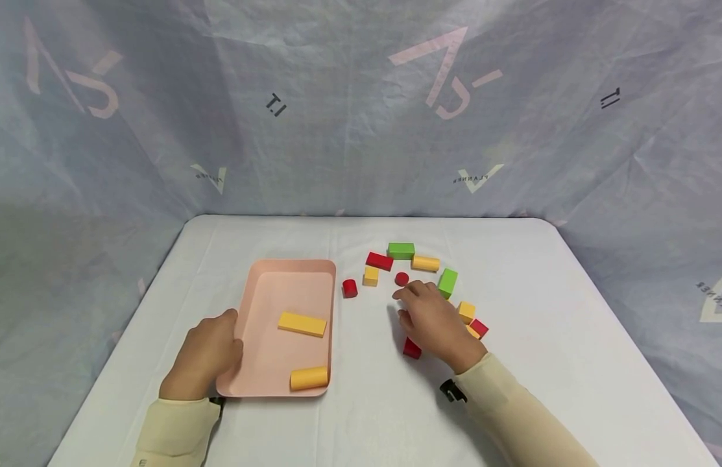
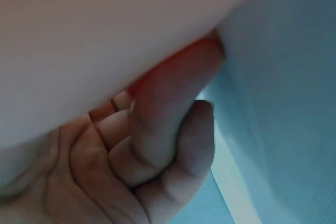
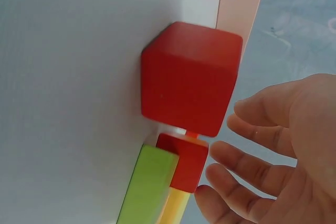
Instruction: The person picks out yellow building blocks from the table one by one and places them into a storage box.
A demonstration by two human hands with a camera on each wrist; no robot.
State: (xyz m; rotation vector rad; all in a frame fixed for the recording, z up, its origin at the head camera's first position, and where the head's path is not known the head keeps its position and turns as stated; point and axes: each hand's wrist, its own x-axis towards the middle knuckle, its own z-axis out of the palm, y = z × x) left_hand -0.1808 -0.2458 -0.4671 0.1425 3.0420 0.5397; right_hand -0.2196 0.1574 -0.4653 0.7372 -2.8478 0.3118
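My left hand (image 1: 204,350) grips the left wall of a shallow pink tray (image 1: 261,363). In the left wrist view, its fingers (image 2: 163,114) curl against the outside of the tray wall (image 2: 105,40). A flat yellow block (image 1: 302,323) and a yellow cylinder (image 1: 309,378) lie in the tray. Over the scattered blocks hovers my right hand (image 1: 433,318), fingers loosely bent and holding nothing. A red round block (image 1: 402,279) lies just beyond its fingertips, and a red block (image 1: 412,348) sits below the palm. The right wrist view shows a red block (image 3: 191,77) close beside the fingers.
Beyond the right hand lie two green blocks (image 1: 401,251), (image 1: 447,283), a red oblong block (image 1: 379,261), a yellow cylinder (image 1: 425,263) and a yellow cube (image 1: 370,276). A red cylinder (image 1: 349,288) stands near the tray. More yellow and red blocks (image 1: 479,329) lie right of the hand.
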